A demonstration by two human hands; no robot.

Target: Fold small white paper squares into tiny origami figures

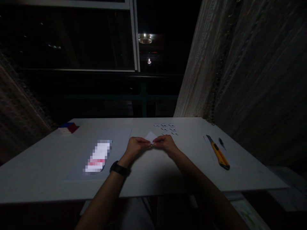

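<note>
With the left hand [135, 146] and the right hand [168, 143] each in a closed pinch on it, the white paper [150, 136] sits over the middle of the worktop [165, 185], its visible corner pointing to the far side, neither grip clearly nearer.

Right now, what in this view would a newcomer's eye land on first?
Most likely the bright, pixelated screen, the lightest thing in a dim scene, on the left side of the white table. Next, the yellow utility knife on the right, its blade end pointing away from the person. Between them, the left hand and right hand meet at a small white paper.
</note>
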